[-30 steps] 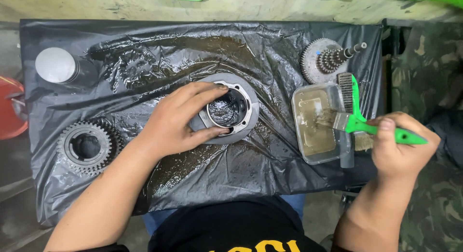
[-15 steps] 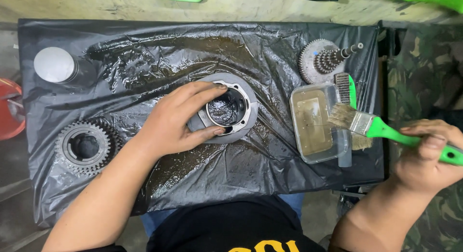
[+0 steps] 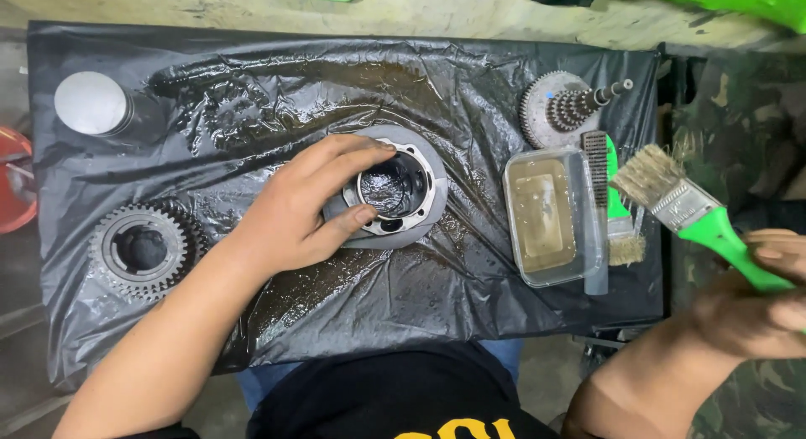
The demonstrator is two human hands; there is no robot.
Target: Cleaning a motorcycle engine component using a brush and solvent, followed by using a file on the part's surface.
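My left hand (image 3: 298,208) grips a round metal housing (image 3: 401,187) with an open bore, tilted up on the wet black plastic sheet (image 3: 252,95). My right hand (image 3: 756,300) holds a green-handled paintbrush (image 3: 688,208) out to the right, past the sheet's edge, bristles pointing up-left. A clear rectangular tub of murky liquid (image 3: 546,216) lies between the housing and the brush.
A toothed gear ring (image 3: 143,248) lies at the left and a grey cylinder (image 3: 91,103) at the far left back. A geared shaft (image 3: 567,110) rests behind the tub. A wire brush (image 3: 598,166) and a second brush (image 3: 623,237) lie beside the tub. A red object (image 3: 13,183) sits off the left edge.
My right hand has lifted the paintbrush from over the tub and drawn it right, off the sheet. My left hand has tipped the housing up on its side.
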